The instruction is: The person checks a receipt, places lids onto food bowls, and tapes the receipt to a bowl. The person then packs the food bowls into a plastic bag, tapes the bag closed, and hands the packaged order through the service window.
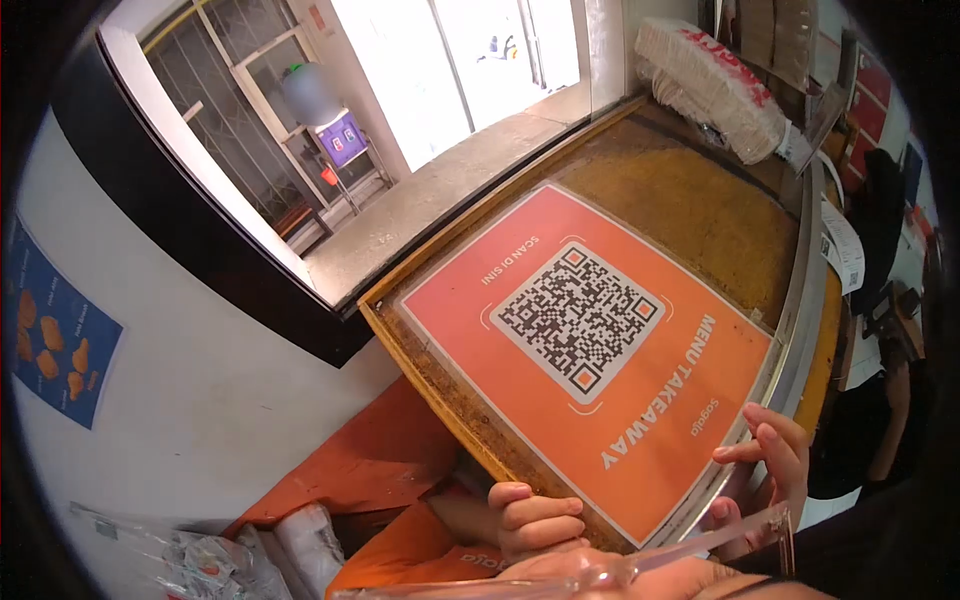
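Observation:
Low in the view, my left hand has its fingers curled inward at the near edge of a worn yellow-brown board. Whether anything is inside the curl is hidden. To the right, my right hand has its fingers apart at the board's metal-trimmed edge, close to a corner of an orange sign. The sign lies flat on the board and carries a large QR code and the words "MENU TAKEAWAY". A clear plastic strip, out of focus, crosses in front of the hands.
A wrapped white bundle with red print sits at the board's far end. Beyond the opening stand a person with a blurred head and a purple box. Plastic bags lie lower left, below a blue food poster. A printed receipt hangs right.

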Motion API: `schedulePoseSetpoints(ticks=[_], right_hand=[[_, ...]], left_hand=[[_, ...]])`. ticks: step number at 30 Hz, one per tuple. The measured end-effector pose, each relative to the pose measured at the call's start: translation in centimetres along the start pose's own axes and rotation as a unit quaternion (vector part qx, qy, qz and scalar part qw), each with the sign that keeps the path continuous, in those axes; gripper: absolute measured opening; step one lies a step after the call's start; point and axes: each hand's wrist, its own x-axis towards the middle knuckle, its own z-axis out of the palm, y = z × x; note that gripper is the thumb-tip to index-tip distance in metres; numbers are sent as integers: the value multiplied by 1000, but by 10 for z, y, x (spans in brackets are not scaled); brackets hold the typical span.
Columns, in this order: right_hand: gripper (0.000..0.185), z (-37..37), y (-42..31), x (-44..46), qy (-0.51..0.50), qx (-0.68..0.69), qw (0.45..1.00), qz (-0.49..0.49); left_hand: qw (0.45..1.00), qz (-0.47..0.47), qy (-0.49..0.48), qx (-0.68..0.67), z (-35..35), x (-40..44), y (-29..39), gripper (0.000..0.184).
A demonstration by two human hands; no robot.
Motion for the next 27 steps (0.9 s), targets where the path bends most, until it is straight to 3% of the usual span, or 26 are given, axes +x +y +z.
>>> schedulePoseSetpoints(ticks=[5,7,11,14,16,17,19,22,27], right_hand=[[50,-9,5,1,-49,-48,997,-35],[47,-8,6,-1,-14,-26,1000,3],[46,-27,15,-2,-38,-32,997,58],[44,-39,33,-1,-22,61,997,35],[43,-52,34,9,-86,-114,985,-93],[43,-56,37,10,-85,-116,986,-88],[43,-58,41,16,-49,-284,955,-70],[46,-47,41,31,33,-285,955,-76],[48,-48,42,37,-71,-216,974,-8]], left_hand=[[999,7,-28,30,-13,-4,1,9],[998,5,-40,40,-16,-7,2,9],[998,-2,-47,47,-14,-11,1,9],[997,-2,-56,45,-13,-12,-4,9],[997,-2,-65,35,-11,-13,-11,9],[997,-5,-69,30,-9,-14,-13,9],[997,-11,-73,26,-8,-16,-15,9],[996,-14,-82,26,-10,-15,-20,9],[995,-15,-98,30,-14,-13,-27,9]])
